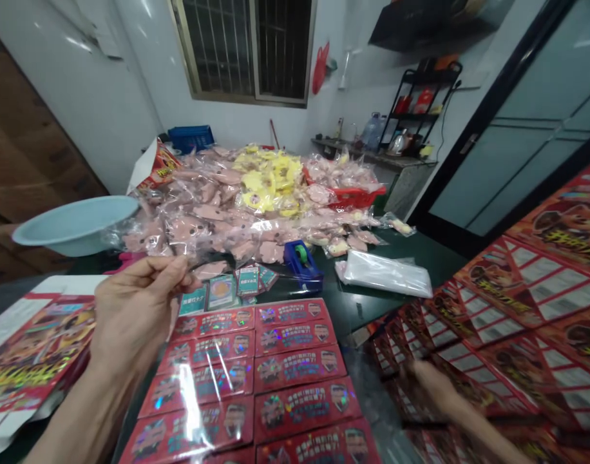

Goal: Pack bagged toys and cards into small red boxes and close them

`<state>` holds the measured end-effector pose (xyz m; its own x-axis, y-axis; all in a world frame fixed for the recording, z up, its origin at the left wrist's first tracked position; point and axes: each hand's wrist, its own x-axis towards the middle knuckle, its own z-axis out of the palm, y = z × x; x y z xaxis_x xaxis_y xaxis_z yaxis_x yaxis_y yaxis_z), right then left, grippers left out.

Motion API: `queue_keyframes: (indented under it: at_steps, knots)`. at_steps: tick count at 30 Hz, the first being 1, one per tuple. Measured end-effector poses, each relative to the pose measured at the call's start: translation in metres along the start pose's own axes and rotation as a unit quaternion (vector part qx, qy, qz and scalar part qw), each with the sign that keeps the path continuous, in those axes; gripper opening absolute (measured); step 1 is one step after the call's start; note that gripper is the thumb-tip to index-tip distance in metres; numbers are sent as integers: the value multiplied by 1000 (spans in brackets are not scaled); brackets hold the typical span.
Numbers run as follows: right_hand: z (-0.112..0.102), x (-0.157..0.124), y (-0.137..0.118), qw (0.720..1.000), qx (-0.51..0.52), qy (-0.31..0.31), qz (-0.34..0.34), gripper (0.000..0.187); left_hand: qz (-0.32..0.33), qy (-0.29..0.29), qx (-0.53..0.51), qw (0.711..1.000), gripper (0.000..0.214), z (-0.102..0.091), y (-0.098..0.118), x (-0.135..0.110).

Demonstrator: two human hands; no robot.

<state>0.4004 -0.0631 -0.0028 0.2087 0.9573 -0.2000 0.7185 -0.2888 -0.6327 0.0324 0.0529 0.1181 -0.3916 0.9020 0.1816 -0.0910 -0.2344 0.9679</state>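
My left hand point(135, 309) is raised in front of me, its thumb and fingers pinching the edge of a clear plastic bag point(191, 274) with a pink piece inside. Behind it lies a large heap of clear bags holding pink shapes point(212, 216), with yellow pieces point(270, 180) on top. Rows of shiny red printed cards point(251, 380) lie below my left hand. My right hand point(430, 380) rests low on the fanned red printed cartons point(517, 303), and it is dim and partly hidden.
A dark green table carries a blue tape dispenser point(302, 267), small printed cards point(222, 290) and a stack of clear bags point(384, 274). A pale blue basin point(73, 225) is at the left, and a red basket point(355, 196) sits behind the heap.
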Motion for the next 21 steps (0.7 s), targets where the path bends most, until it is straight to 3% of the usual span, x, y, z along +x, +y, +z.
queue_keyframes:
  at_steps: [3, 7, 10, 14, 17, 21]
  knots:
    - [-20, 20, -28, 993, 100, -35, -48, 27, -9, 8, -1, 1000, 11, 0, 0, 0]
    - [-39, 23, -94, 914, 355, -111, -163, 55, -15, 8, 11, 1000, 11, 0, 2, -2]
    - [-41, 22, -140, 883, 392, -143, -213, 68, -17, 12, 24, 999, 10, 1, 5, -4]
    - [-32, 34, -172, 897, 363, -133, -213, 46, -18, 14, 23, 999, 9, 3, 7, -5]
    - [-23, 49, -177, 902, 367, -104, -203, 26, -20, 14, 33, 999, 9, 3, 8, -5]
    - [-8, 62, -175, 895, 393, -92, -188, 19, -50, 17, 38, 998, 8, 3, 8, -5]
